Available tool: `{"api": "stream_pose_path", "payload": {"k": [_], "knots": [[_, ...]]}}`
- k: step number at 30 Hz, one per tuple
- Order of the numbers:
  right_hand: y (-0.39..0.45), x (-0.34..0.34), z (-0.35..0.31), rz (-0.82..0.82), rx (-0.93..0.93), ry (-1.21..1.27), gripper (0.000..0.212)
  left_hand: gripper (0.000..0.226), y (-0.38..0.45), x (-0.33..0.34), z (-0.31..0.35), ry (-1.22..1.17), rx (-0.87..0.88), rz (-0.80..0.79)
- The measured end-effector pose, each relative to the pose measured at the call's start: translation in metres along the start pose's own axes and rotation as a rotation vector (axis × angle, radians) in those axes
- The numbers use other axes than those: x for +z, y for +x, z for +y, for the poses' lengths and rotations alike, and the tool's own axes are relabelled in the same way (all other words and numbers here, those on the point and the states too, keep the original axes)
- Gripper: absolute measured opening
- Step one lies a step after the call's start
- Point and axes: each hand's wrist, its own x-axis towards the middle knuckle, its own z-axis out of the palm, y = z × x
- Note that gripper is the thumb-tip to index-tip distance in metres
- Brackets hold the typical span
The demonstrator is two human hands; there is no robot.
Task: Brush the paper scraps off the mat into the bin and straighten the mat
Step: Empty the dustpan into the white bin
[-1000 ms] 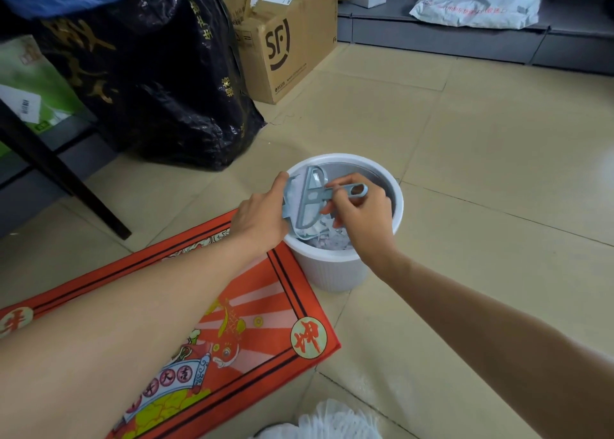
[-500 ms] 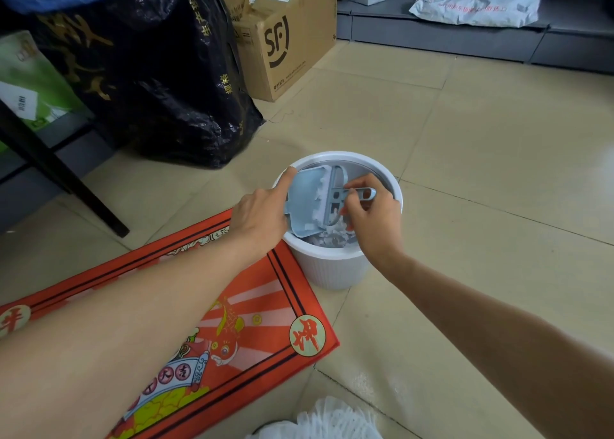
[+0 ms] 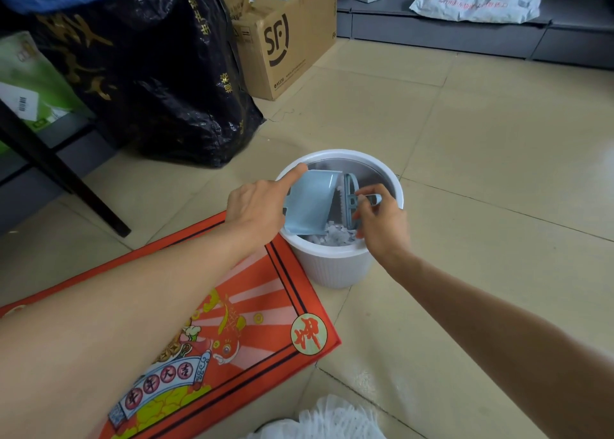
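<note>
A white ribbed bin (image 3: 332, 266) stands on the tiled floor at the far corner of the red patterned mat (image 3: 232, 322). White paper scraps (image 3: 335, 237) lie inside it. My left hand (image 3: 257, 207) holds a pale blue dustpan (image 3: 309, 204) tipped steeply over the bin's mouth, index finger stretched along its top edge. My right hand (image 3: 382, 221) grips the handle of a small blue brush (image 3: 349, 202), its bristles against the dustpan's lip. The mat lies at an angle to the floor tiles, and my left forearm covers much of it.
A large black bag (image 3: 159, 83) and an SF cardboard box (image 3: 282, 36) stand behind the bin. A dark table leg (image 3: 66, 176) slants down at the left. A grey low shelf (image 3: 465, 30) with a white parcel runs along the back. White fabric (image 3: 332, 418) shows at the bottom edge.
The dustpan has turned from nearly edge-on to its flat back facing me and tipped steeper into the bin. The brush has moved to the pan's right edge, inside the bin.
</note>
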Motion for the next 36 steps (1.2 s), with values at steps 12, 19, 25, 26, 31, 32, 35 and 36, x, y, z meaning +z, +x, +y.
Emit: {"api": "stream_pose_path", "payload": {"k": [12,19,25,26,31,32,35,36], "knots": [[0.001,-0.012,-0.015,0.134,0.074,0.524,0.038,0.083,0.001,0.007,-0.005,-0.085,-0.095,0.016],[0.004,-0.01,-0.02,0.283,0.118,0.418,0.054,0.078,0.002,0.01,-0.004,-0.166,-0.112,-0.001],[-0.002,-0.007,-0.022,0.13,-0.05,0.257,0.033,0.075,0.0,0.012,-0.004,-0.299,-0.157,-0.046],[-0.006,-0.006,-0.021,0.062,-0.123,0.198,0.03,0.075,0.0,0.014,-0.002,-0.336,-0.168,-0.063],[-0.032,0.007,-0.015,-0.09,-0.405,-0.32,0.036,0.076,-0.002,0.024,0.007,-0.564,-0.302,-0.104],[-0.037,0.008,-0.014,-0.094,-0.441,-0.371,0.037,0.075,-0.002,0.026,0.008,-0.6,-0.328,-0.105],[-0.05,0.012,-0.01,-0.131,-0.569,-0.495,0.043,0.067,-0.005,0.024,0.009,-0.678,-0.347,-0.082],[-0.052,0.013,-0.008,-0.151,-0.604,-0.526,0.042,0.065,-0.006,0.022,0.009,-0.708,-0.353,-0.074]]}}
